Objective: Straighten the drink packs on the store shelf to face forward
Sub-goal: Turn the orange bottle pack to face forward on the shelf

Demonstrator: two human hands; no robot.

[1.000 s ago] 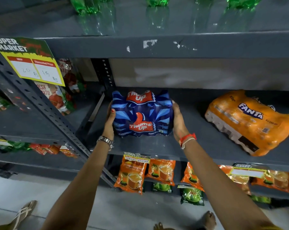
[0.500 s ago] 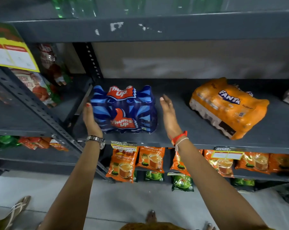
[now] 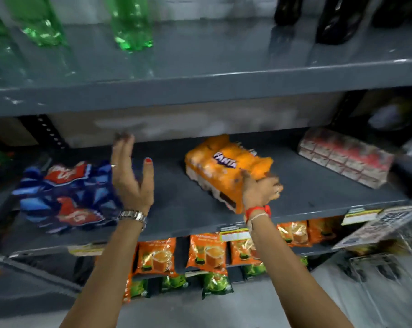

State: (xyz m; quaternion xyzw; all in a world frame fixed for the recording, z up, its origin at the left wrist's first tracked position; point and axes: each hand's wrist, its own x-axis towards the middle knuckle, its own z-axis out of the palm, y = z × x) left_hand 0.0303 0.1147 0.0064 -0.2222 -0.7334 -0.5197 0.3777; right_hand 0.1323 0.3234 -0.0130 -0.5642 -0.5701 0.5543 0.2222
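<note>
The blue Thums Up pack [image 3: 65, 195] stands on the grey shelf [image 3: 181, 209] at the left, its label facing forward. An orange Fanta pack [image 3: 223, 166] lies askew in the middle of the shelf, one corner pointing at me. My left hand [image 3: 131, 176] hovers open between the two packs, fingers spread, touching nothing. My right hand [image 3: 261, 190] is closed around the near right corner of the Fanta pack. The view is blurred by motion.
A red and white carton pack [image 3: 344, 157] lies at the right end of the shelf. Green bottles [image 3: 131, 24] and dark bottles [image 3: 337, 17] stand on the shelf above. Orange and green sachets [image 3: 207, 254] hang below the shelf edge. A wire basket [image 3: 389, 268] sits at the right.
Both hands have left the Thums Up pack and moved right. My right hand has taken hold of the Fanta pack's corner. The view has swung right.
</note>
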